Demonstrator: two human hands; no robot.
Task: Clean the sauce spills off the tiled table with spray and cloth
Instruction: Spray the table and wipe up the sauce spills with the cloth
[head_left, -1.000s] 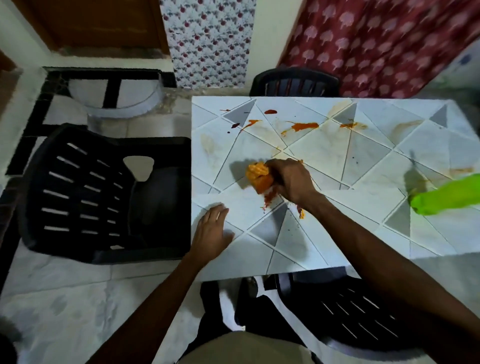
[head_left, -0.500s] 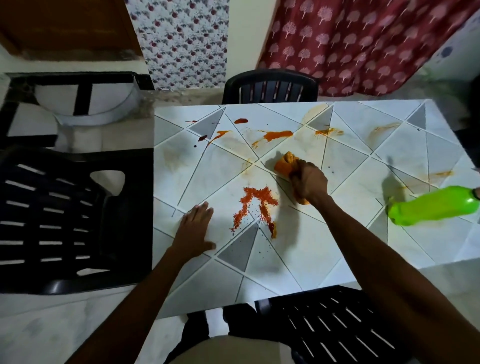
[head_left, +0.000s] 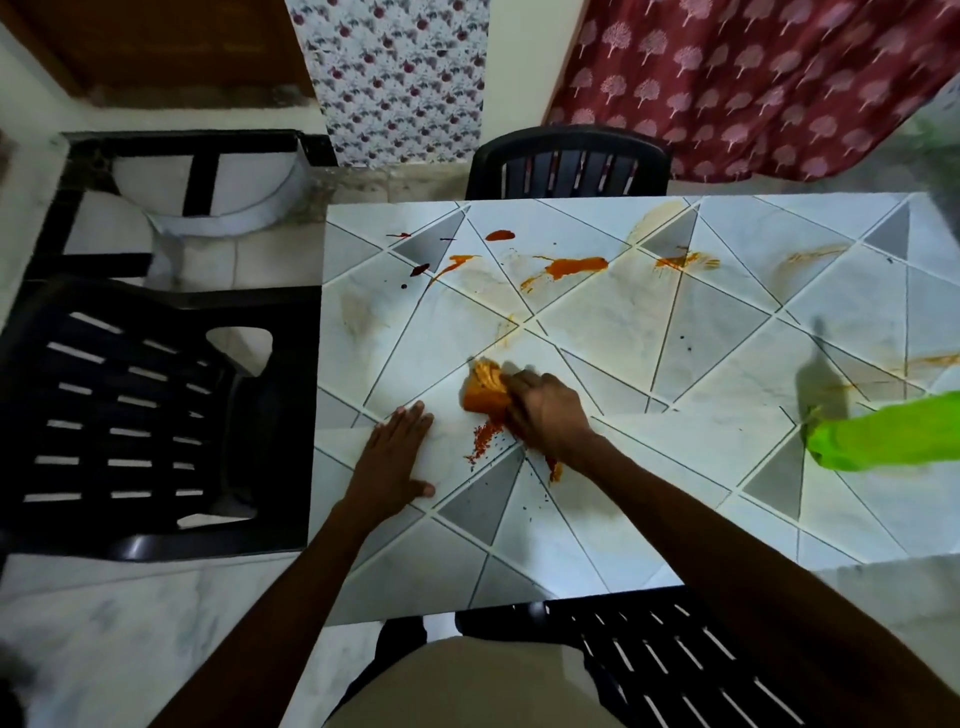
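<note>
— What did the right hand have?

— Its grip was closed on the orange cloth, bunched and pressed onto the tabletop just left of frame centre, over a red sauce smear.

— How would that cloth handle?

— Soft and limp, I'd judge, likely slick with sauce; best held bunched in the fist, a clean fold turned down.

— The other hand?

— The left hand lay flat and open, holding nothing, beside the smear. More spills sat toward the upper centre. The green spray bottle lay at the right edge: light, rigid plastic, probably.
</note>
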